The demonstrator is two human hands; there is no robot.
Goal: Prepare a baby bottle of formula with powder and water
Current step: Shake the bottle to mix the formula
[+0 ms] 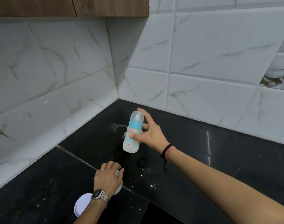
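Powder-flecked black countertop (202, 159) in a marble-tiled wall (202, 46) corner.

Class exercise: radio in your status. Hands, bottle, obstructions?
Right hand holds capped blue-collared baby bottle, milky inside. Left hand grips white container. Black ring, spilled powder on counter.

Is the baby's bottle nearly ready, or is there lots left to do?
Nearly ready. The bottle is capped and holds white liquid, so powder and water look added. The right hand holds it tilted above the counter, perhaps shaking. The left hand grips a white jar; its lid is off, and spilled powder remains.
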